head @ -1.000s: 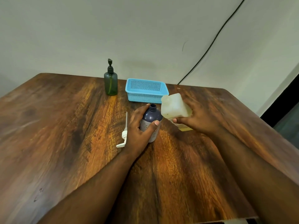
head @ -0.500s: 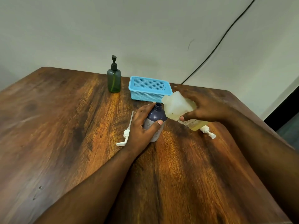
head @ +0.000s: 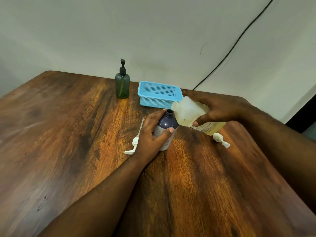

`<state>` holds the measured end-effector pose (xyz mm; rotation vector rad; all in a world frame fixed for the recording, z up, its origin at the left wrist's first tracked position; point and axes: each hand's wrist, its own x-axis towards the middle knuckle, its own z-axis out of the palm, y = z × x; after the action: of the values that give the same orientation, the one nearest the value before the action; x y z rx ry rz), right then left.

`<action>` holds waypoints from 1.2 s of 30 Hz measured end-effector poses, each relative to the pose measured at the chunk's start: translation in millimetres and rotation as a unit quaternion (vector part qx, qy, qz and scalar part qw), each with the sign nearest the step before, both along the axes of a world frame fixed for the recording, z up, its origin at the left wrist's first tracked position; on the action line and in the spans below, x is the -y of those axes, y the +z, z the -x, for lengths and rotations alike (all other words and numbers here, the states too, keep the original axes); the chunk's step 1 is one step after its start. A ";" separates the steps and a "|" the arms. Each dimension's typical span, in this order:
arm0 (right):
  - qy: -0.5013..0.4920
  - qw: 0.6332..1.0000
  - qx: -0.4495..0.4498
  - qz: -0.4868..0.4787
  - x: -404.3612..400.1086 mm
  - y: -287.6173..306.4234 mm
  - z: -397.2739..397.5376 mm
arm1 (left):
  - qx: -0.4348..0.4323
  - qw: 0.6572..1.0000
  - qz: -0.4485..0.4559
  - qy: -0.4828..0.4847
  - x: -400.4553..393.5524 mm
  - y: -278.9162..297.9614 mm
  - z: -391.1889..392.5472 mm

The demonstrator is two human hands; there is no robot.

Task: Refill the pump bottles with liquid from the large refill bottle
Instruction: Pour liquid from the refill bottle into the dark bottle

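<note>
Spillage threatens: right hand (head: 220,110) clamps tilted refill bottle (head: 191,113) beside dark bottle (head: 166,127), which left hand (head: 150,135) grips.

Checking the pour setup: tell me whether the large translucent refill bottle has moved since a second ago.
Yes. The large translucent refill bottle in the right hand has risen off the wooden table toward the blue mesh basket, uncovering a white pump head.
</note>
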<state>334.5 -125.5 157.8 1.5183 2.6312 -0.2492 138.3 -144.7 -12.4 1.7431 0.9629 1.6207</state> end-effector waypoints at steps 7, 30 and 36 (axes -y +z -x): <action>-0.008 1.000 0.015 0.010 -4.6 2.0 0.5 | 0.000 1.000 0.005 0.000 -0.1 -0.5 0.2; -0.010 1.000 0.021 -0.012 -15.9 -3.0 -1.1 | 0.008 1.000 0.002 0.003 0.7 0.3 1.7; -0.008 1.000 0.023 -0.015 -15.1 -1.6 -0.9 | 0.004 1.000 0.006 0.003 -0.1 -0.9 1.3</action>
<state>335.4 -110.4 156.2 1.5363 2.5999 -0.1753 137.0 -144.6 -13.3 1.7260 0.9724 1.6203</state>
